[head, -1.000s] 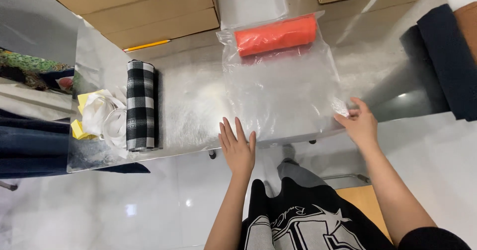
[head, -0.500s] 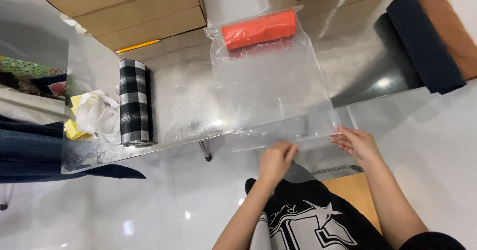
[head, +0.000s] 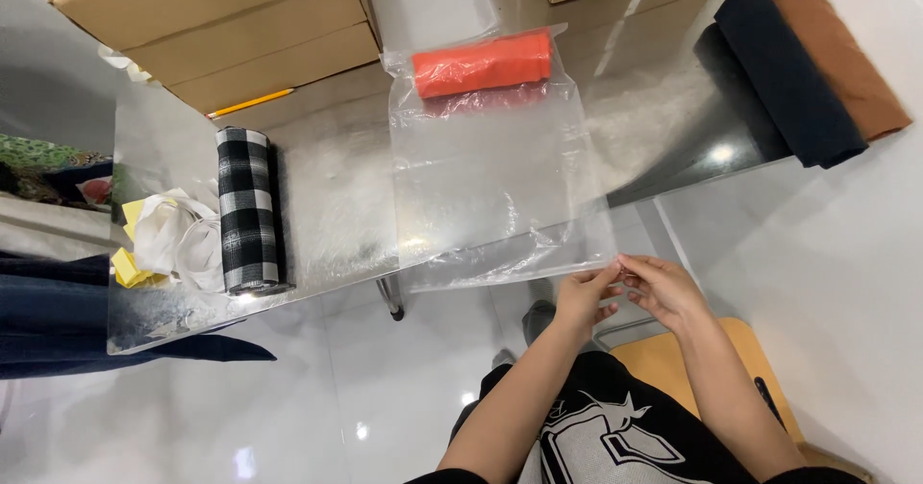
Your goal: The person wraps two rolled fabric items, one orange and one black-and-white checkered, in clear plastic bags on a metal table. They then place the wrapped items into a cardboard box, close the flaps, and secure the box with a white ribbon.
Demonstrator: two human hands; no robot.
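Fingertips of left hand (head: 584, 297) and right hand (head: 663, 290) pinched the glossy clear plastic bag (head: 490, 176) at its corner. Inside lay a rolled orange cloth (head: 483, 62).

A garment packing workroom: cardboard boxes (head: 207, 32) are standing behind rolled fabrics (head: 248, 210) lying on the reflective surface (head: 336, 196).

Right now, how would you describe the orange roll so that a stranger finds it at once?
Start at the shiny metal table. At its middle lies a clear plastic bag, whose near corner both hands pinch. The orange roll lies inside at the far end, the only bright orange, bagged one; the other rolls lie bare.
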